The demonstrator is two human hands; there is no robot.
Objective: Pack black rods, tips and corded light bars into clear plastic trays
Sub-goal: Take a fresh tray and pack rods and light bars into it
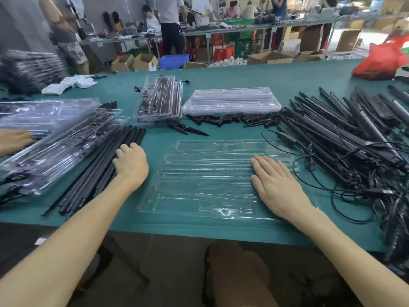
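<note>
An empty clear plastic tray (199,180) lies on the green table in front of me. My right hand (276,185) rests flat on its right part, fingers straight. My left hand (130,162) reaches into the bundle of black rods (97,171) left of the tray, its fingers curled over the rods. Black tips (221,120) lie scattered beyond the tray. A heap of corded light bars (345,138) covers the table on the right, cords (321,173) trailing toward the tray.
Filled trays (55,140) lie at the left, where another person's hand (13,140) rests. A filled stack (159,100) and a stack of empty trays (230,100) stand behind. A red bag (382,60) sits far right. The table edge (199,229) runs near me.
</note>
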